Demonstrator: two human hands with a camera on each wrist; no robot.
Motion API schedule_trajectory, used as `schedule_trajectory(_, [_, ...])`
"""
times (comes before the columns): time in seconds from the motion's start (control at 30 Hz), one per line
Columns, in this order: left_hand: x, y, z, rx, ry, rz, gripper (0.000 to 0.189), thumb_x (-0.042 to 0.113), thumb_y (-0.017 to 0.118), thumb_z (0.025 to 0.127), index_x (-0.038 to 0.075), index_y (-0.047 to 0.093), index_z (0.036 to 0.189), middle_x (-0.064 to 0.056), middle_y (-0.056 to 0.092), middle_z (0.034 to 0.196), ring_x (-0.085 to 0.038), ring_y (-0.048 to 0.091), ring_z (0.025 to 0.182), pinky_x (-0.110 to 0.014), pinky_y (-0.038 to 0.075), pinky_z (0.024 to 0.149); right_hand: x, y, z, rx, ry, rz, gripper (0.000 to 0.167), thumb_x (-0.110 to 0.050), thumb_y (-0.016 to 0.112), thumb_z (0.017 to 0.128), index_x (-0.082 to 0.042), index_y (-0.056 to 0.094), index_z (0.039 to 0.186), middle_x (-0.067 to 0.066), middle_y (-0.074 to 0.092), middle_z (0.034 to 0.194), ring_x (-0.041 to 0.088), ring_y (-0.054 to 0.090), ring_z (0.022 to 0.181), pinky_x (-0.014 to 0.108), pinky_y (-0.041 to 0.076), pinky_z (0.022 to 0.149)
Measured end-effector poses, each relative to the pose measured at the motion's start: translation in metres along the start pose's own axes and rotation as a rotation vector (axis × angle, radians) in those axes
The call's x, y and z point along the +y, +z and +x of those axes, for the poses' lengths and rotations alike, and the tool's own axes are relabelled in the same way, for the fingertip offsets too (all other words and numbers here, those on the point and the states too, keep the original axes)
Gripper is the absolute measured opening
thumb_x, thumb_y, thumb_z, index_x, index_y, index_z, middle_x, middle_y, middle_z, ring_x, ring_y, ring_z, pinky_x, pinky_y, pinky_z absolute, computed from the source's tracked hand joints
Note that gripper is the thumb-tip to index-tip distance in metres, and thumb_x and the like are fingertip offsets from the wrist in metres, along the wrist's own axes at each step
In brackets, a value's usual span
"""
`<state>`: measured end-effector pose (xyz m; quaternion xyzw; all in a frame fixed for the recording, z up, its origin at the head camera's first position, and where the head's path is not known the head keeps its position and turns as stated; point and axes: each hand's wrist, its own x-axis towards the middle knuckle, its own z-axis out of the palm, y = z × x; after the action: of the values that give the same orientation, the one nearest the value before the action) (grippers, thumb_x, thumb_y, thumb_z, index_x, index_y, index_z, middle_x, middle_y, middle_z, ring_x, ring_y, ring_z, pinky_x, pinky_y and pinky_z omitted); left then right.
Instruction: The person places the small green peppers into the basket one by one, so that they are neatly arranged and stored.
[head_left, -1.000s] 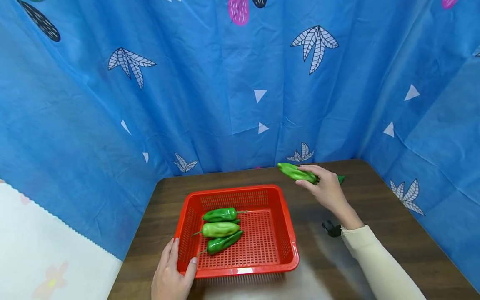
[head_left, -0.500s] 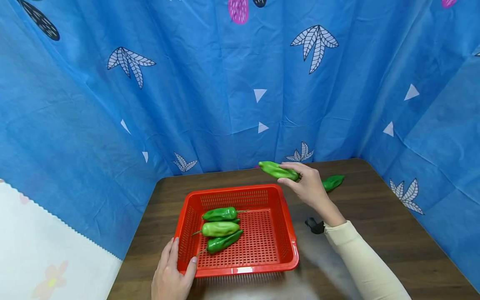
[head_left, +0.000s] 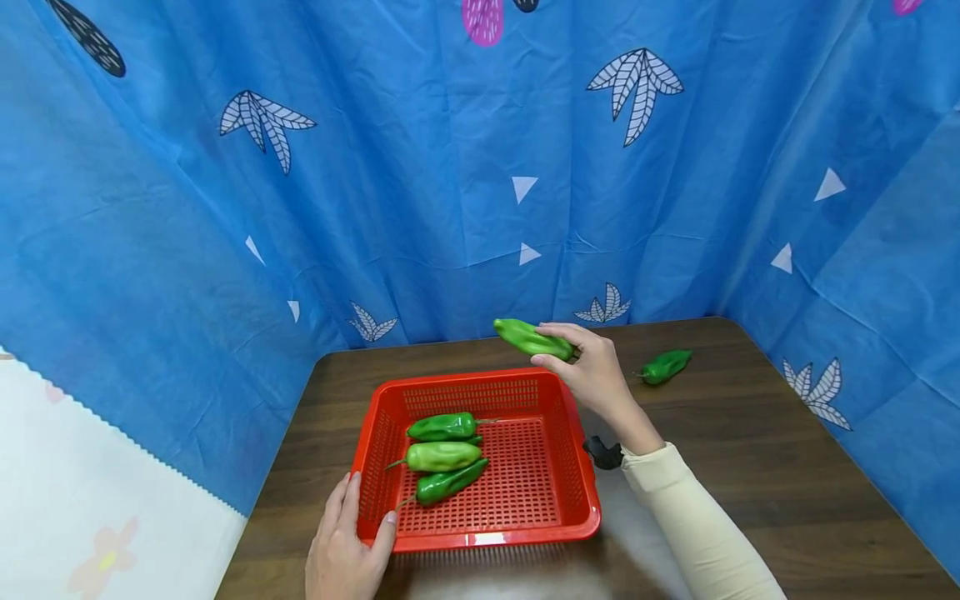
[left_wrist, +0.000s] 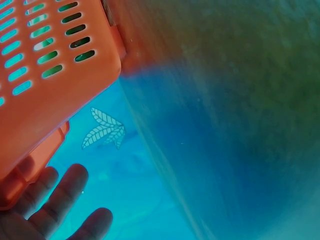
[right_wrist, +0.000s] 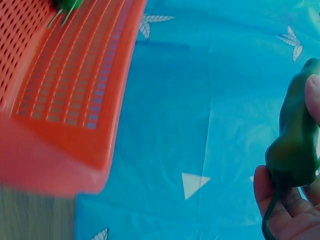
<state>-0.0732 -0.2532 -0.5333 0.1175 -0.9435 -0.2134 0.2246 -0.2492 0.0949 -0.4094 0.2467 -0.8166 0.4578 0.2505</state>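
Observation:
A red plastic basket (head_left: pixel 486 540) stands on the table with several green peppers (head_left: pixel 442 457) in its left half. At the basket's near left corner, my left hand (head_left: pixel 345 537) holds the rim, thumb over the front edge and fingers along the outer side. Those fingers (left_wrist: pixel 60 200) show below the rim in the left wrist view. My right hand (head_left: pixel 585 362) grips a light green pepper (head_left: pixel 528 339) between thumb and fingers, above the basket's far right corner. In the right wrist view this pepper (right_wrist: pixel 297 135) has its stem hanging down.
One dark green pepper (head_left: pixel 666 367) lies on the wooden table (head_left: pixel 750 467) at the right, apart from the basket. A blue patterned curtain (head_left: pixel 480 200) closes off the back and sides. A black strap-like object (head_left: pixel 602 452) is at the right wrist.
My right hand has moved left with the light green pepper, from over the table to the basket's far right corner. The pepper behind it is uncovered. The left hand and basket stay put.

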Motion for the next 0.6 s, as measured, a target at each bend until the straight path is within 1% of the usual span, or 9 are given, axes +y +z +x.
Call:
schedule_trajectory(0.1, [0.0,0.0,0.0,0.0,0.004,0.001,0.079,0.043,0.075,0.085,0.005,0.047,0.149,-0.013,0.048,0.147,-0.037,0.061,0.118,-0.06,0.053,0.089,-0.005,0.008,0.001,-0.009,0.004,0.043,0.044,-0.026,0.082,0.082,-0.02,0.072,0.125,0.001,0.07,0.128,0.016,0.069,0.101,0.027,0.057,0.077])
schedule_trajectory(0.17, [0.0,-0.001,0.0,-0.004,0.006,0.003,0.079,0.043,0.074,0.085,0.005,0.047,0.149,-0.013,0.048,0.147,-0.037,0.061,0.118,-0.06,0.053,0.089,-0.008,0.015,0.002,-0.015,0.006,0.071,0.044,-0.026,0.082,0.083,-0.02,0.072,0.125,0.001,0.07,0.127,0.016,0.069,0.1,0.028,0.058,0.076])
schedule_trajectory(0.23, [0.001,-0.001,0.001,-0.01,0.005,0.006,0.079,0.043,0.074,0.085,0.005,0.047,0.149,-0.013,0.048,0.147,-0.037,0.061,0.118,-0.061,0.053,0.088,-0.011,0.023,0.003,-0.022,0.012,0.095,0.044,-0.026,0.082,0.083,-0.021,0.072,0.125,0.0,0.07,0.127,0.015,0.069,0.099,0.028,0.058,0.075])
schedule_trajectory(0.47, [0.003,-0.004,0.0,-0.027,-0.007,0.005,0.078,0.044,0.072,0.087,0.006,0.046,0.15,-0.014,0.048,0.148,-0.037,0.059,0.12,-0.062,0.052,0.088,-0.016,0.045,0.006,-0.055,0.056,0.163,0.042,-0.029,0.081,0.084,-0.025,0.071,0.125,-0.001,0.07,0.127,0.014,0.065,0.085,0.03,0.056,0.067])
schedule_trajectory(0.53, [0.004,-0.004,0.001,-0.032,-0.009,0.003,0.078,0.044,0.072,0.087,0.007,0.046,0.151,-0.014,0.047,0.149,-0.037,0.058,0.122,-0.062,0.051,0.089,-0.017,0.05,0.006,-0.06,0.065,0.167,0.042,-0.029,0.08,0.084,-0.026,0.071,0.124,-0.001,0.07,0.126,0.014,0.064,0.083,0.031,0.056,0.065])
schedule_trajectory(0.6, [0.004,-0.004,0.001,-0.032,-0.012,0.004,0.079,0.044,0.072,0.087,0.007,0.046,0.151,-0.013,0.047,0.149,-0.036,0.058,0.122,-0.063,0.051,0.089,-0.018,0.055,0.006,-0.066,0.067,0.169,0.041,-0.03,0.08,0.084,-0.027,0.071,0.124,-0.002,0.07,0.126,0.013,0.065,0.085,0.03,0.056,0.067])
